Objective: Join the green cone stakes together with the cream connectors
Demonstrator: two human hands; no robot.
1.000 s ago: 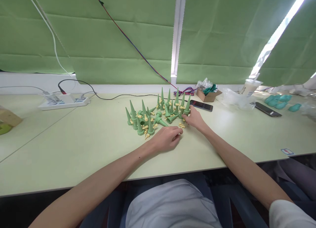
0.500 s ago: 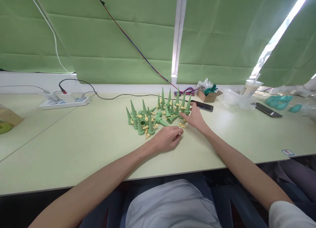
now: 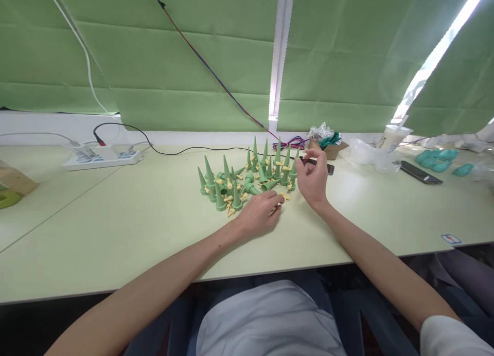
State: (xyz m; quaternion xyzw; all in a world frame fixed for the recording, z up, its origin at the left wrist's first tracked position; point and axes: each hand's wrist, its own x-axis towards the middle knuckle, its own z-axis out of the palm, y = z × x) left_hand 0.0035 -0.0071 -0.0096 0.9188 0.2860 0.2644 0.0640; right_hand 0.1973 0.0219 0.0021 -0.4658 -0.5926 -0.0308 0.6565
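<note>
Several green cones (image 3: 236,197) stand or lie in a cluster on the table, with small yellow pieces (image 3: 231,211) scattered among their bases. My left hand (image 3: 260,213) rests on the tabletop in front of the cluster. Its fingers are curled closed, and what they may hold is hidden. Beside its fingertips lie a few loose yellow pieces (image 3: 285,196). My right hand (image 3: 313,181) is raised at the cluster's right edge, next to an upright cone (image 3: 292,178). Its thumb and index finger are bent with a gap between them, and nothing shows in it.
A phone (image 3: 330,168) lies behind my right hand, near a small cardboard box (image 3: 336,151). Farther right are a plastic bag (image 3: 365,154), a cup (image 3: 390,139), a second dark phone (image 3: 419,172) and several teal pieces (image 3: 440,165). A power strip (image 3: 102,161) sits at left.
My right hand has lifted away from the rightmost cones, up and slightly right, and turned more upright. My left hand has shifted very slightly left, its fingers still curled.
</note>
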